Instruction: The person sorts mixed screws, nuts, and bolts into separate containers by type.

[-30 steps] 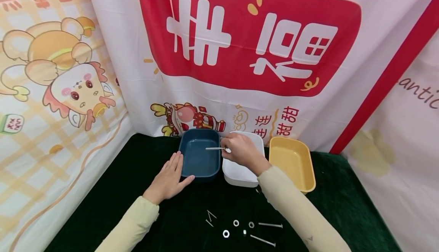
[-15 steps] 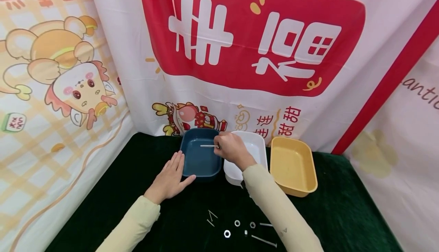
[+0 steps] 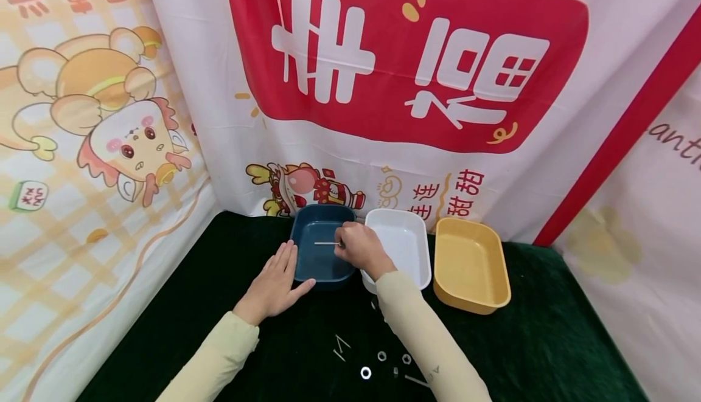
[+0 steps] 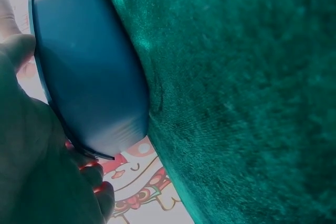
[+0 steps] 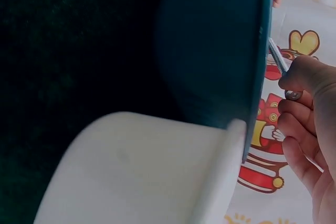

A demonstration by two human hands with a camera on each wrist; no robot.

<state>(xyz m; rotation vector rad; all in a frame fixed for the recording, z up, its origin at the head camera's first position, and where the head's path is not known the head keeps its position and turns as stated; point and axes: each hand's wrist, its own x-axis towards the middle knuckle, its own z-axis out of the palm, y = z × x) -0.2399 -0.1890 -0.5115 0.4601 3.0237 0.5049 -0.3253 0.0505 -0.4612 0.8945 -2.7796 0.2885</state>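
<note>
While the right hand pinches a bolt over the blue bin, the left hand rests straight-fingered against its left side. White bin, then yellow bin, stand rightward; loose nuts lie nearer on the table.

Dark green plush cloth over the surface. Along the far edge, a white curtain with a red panel bearing large white characters, and a small cartoon figure low down. Beyond the left edge, yellow-checked fabric with a cartoon animal. At the far right corner, a slanting red stripe; past the right edge, a faint yellow flower.
</note>
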